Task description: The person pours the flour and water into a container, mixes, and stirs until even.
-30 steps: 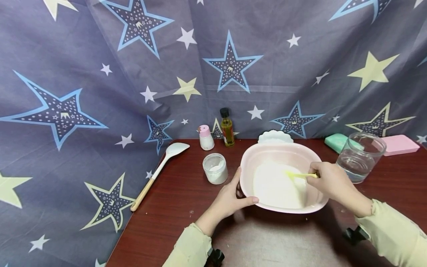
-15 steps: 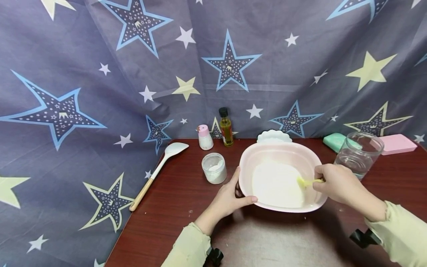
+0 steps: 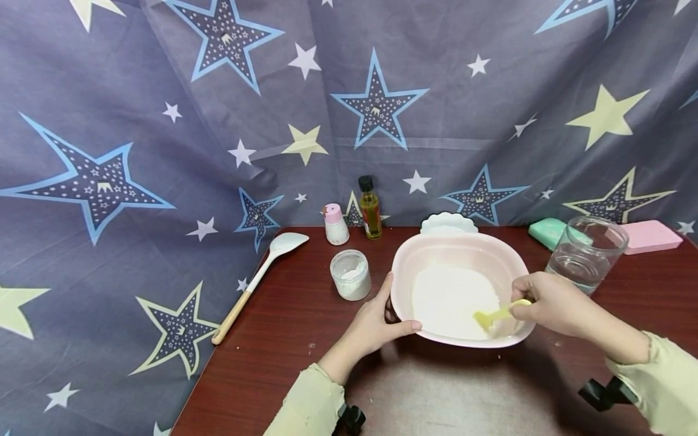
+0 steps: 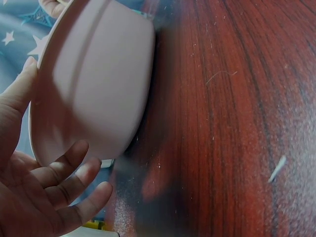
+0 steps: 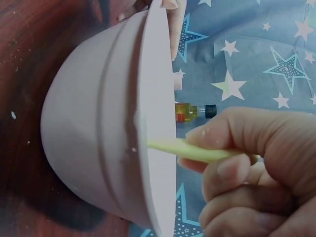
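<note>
A pale pink oval basin [image 3: 512, 266] with white contents stands on the table, its outer wall [image 4: 108, 74] filling much of the left wrist view. My left hand [image 3: 373, 324] holds the basin's left side, thumb on the near rim and fingers against the wall. Over the right side, my right hand [image 3: 556, 303] pinches the handle of a small yellow spoon [image 3: 498, 313]. The spoon's broad end lies in the white contents near the front right. In the right wrist view, thumb and fingers curl round the spoon's handle [image 5: 197, 152]; the rim hides its far end.
Left of the basin stand an open jar of white powder [image 3: 351, 284], a pink-capped shaker [image 3: 336, 227] and an oil bottle [image 3: 371, 212]. A ladle [image 3: 256, 278] lies at the table's left edge. A glass of water [image 3: 586, 257] stands right, near green [image 3: 548, 232] and pink blocks [image 3: 651, 236].
The spoon's end has swept through the white contents, first to the right and then toward the front. My right hand has moved slightly right and nearer. My left hand stays on the basin.
</note>
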The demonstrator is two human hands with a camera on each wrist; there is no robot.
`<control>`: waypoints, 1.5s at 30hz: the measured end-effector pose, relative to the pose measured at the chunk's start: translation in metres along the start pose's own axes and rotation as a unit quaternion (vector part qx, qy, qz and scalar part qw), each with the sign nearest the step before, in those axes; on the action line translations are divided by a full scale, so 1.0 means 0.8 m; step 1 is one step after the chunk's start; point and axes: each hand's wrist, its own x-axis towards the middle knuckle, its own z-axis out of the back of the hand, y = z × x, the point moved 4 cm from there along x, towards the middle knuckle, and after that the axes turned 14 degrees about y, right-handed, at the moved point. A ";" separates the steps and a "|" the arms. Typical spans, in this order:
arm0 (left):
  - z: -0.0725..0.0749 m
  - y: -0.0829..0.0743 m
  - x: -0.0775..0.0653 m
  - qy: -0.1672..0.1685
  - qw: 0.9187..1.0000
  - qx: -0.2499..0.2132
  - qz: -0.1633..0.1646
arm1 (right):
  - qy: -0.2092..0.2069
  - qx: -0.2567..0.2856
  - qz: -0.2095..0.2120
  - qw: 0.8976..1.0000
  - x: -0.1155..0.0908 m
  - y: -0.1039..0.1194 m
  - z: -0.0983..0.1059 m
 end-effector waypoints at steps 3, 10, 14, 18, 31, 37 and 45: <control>0.000 0.000 0.000 0.000 1.000 0.004 -0.003 | -0.003 0.011 0.025 1.000 0.002 0.002 -0.004; 0.000 0.000 0.000 0.000 1.000 -0.003 -0.003 | -0.010 0.020 0.052 0.998 0.013 0.007 -0.011; 0.000 0.000 0.000 0.001 1.000 -0.006 0.000 | -0.024 0.035 0.071 0.997 0.021 0.009 -0.017; 0.000 0.001 0.000 0.000 1.000 -0.005 -0.002 | -0.046 0.055 0.104 0.992 0.032 0.010 -0.027; 0.000 0.002 0.000 0.000 1.000 0.003 0.010 | -0.097 0.060 0.084 0.990 0.058 0.009 -0.039; 0.000 0.002 -0.001 0.000 1.000 -0.003 0.010 | -0.118 0.025 0.044 0.992 0.061 0.004 -0.029; 0.000 0.001 0.000 0.003 1.000 -0.009 0.008 | -0.117 -0.025 -0.008 0.993 0.051 -0.013 -0.011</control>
